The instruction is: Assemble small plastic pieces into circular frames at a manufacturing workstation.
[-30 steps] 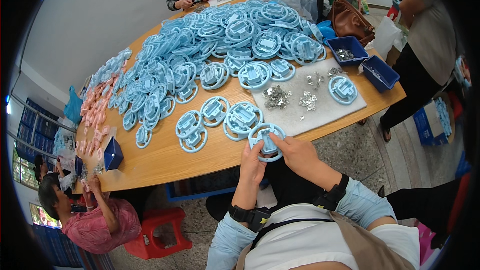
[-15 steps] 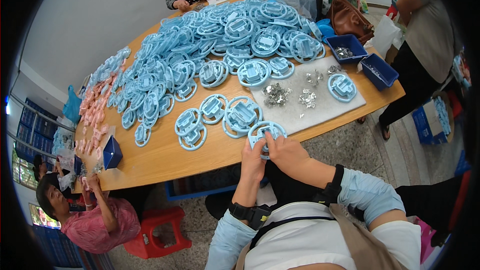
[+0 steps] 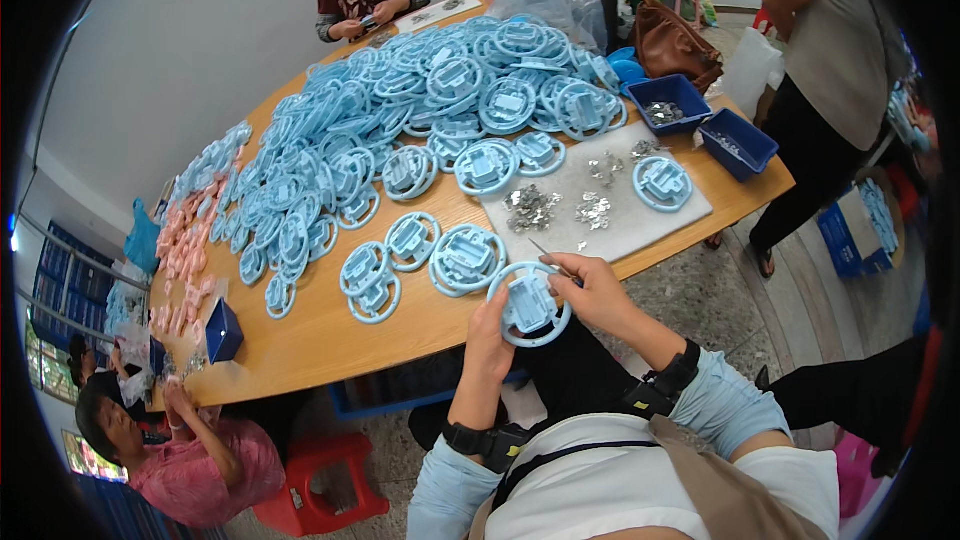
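Head view: the person's left hand (image 3: 488,340) pinches the left rim of a light-blue plastic ring (image 3: 530,305), shaped like a small steering wheel. The ring sits between both hands, its face turned up toward the view; a smooth, round rim surrounds a raised, boxy centre with a rectangular hollow. Detail inside that hollow is too small to tell. At the upper-right rim, the right hand (image 3: 600,292) has thumb and fingers pressed together on a thin, dark, pointed tool (image 3: 543,250), its tip sticking out up-left beyond the ring. Whether those fingers also bear on the rim, I cannot tell.

Left of the grip, a stretch of light-wood tabletop (image 3: 310,345) runs along its curved near edge. Just up-left stands a pair of stacked light-blue plastic wheels (image 3: 467,260), leaving little room on that side. Beyond the grip, a heap of silver metal bits (image 3: 532,208) lies on a flat, pale-grey slab (image 3: 640,224), whose near edge comes close to the right hand. Further right, past the table edge, open room falls over speckled stone floor (image 3: 690,290).

Half a second ago the right hand covered the ring's centre; now that centre is uncovered, and the tool shows.
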Demonstrator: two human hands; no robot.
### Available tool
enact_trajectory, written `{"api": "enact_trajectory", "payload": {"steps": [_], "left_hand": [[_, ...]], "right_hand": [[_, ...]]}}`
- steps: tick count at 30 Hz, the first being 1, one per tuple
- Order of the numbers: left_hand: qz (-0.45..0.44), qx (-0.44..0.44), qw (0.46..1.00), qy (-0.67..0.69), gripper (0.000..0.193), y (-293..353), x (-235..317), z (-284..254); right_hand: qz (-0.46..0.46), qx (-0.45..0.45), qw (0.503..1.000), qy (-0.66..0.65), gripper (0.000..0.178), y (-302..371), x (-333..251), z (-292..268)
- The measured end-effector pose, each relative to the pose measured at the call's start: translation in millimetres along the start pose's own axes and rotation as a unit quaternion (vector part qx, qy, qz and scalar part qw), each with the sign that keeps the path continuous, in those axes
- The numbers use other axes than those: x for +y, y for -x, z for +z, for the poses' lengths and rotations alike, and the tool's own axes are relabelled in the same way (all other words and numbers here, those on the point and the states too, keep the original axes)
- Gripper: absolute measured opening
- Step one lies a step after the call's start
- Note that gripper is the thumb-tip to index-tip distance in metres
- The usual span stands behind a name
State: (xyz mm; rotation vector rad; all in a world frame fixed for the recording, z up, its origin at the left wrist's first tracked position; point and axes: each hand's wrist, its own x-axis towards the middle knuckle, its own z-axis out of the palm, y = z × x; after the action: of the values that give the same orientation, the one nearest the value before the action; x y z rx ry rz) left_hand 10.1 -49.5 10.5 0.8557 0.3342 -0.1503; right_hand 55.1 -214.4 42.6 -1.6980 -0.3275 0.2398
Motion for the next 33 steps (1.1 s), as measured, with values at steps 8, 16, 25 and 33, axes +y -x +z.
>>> {"api": "enact_trajectory", "payload": {"steps": [8, 16, 25, 33], "left_hand": [[-0.054, -0.01, 0.998, -0.036, 0.031, 1, 14, 3], [0.033, 0.017, 0.999, -0.036, 0.022, -6, 11, 16], [0.019, 0.066, 0.998, -0.015, 0.018, -12, 4, 19], [-0.01, 0.043, 0.998, -0.038, 0.023, -18, 5, 20]], "right_hand": [[-0.025, -0.026, 0.999, -0.031, 0.032, 2, 9, -8], [0.044, -0.06, 0.993, -0.088, 0.027, -17, 19, -32], [-0.104, 0.156, 0.903, 0.388, 0.01, -85, 44, -119], [-0.153, 0.111, 0.916, 0.353, 0.014, -99, 45, -117]]}}
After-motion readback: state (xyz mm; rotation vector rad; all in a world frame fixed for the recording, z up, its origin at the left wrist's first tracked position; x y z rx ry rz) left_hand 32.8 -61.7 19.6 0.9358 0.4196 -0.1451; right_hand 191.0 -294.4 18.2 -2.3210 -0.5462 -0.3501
